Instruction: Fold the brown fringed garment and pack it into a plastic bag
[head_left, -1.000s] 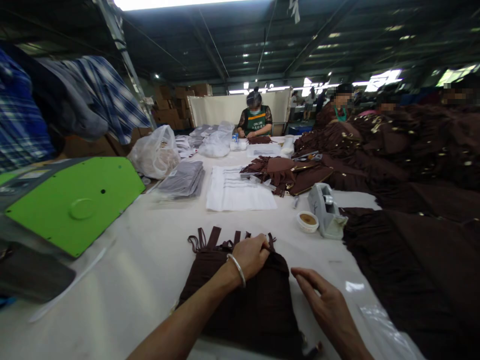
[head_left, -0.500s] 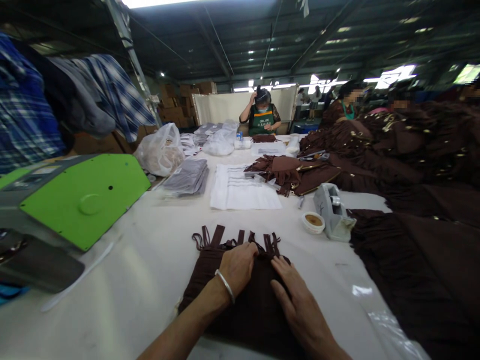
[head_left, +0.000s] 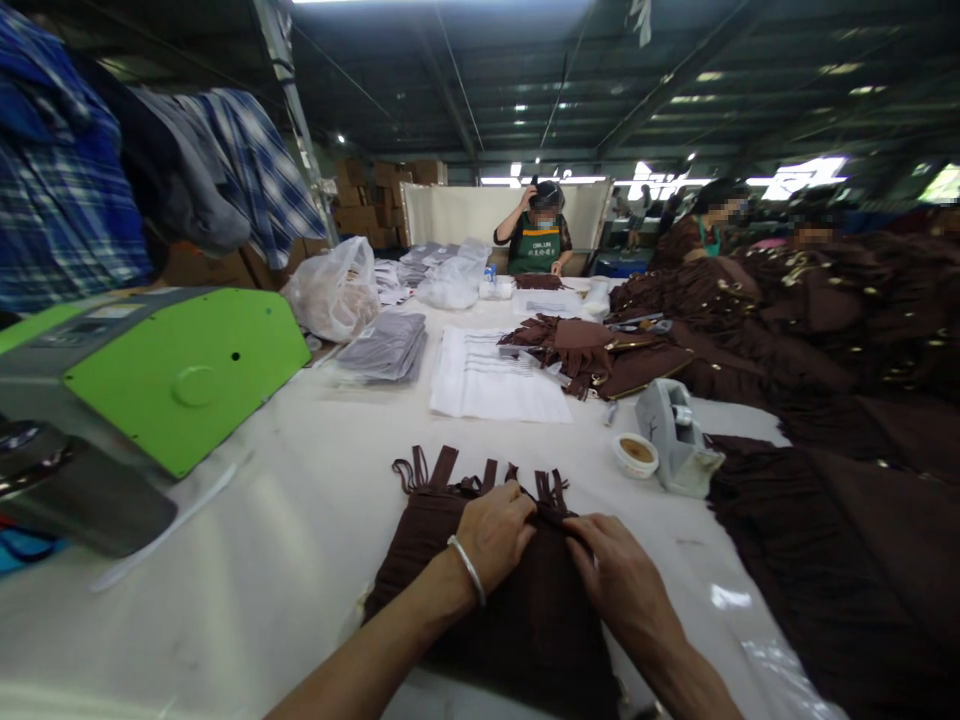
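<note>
Brown cloth, a folded garment point(head_left: 510, 610) of soft ribbed fabric with flat straps fanning from its top edge, lies low in the centre of the frame on the smooth white table point(head_left: 300, 540); my left hand point(head_left: 496, 530), a thin silver bangle point(head_left: 466, 568) on its wrist, curls its fingers into the upper hem; my right hand point(head_left: 619, 580) pinches that hem just beside it; a glossy green machine cover point(head_left: 187, 375) sits at left; a grey tape dispenser point(head_left: 675, 440) at right.
</note>
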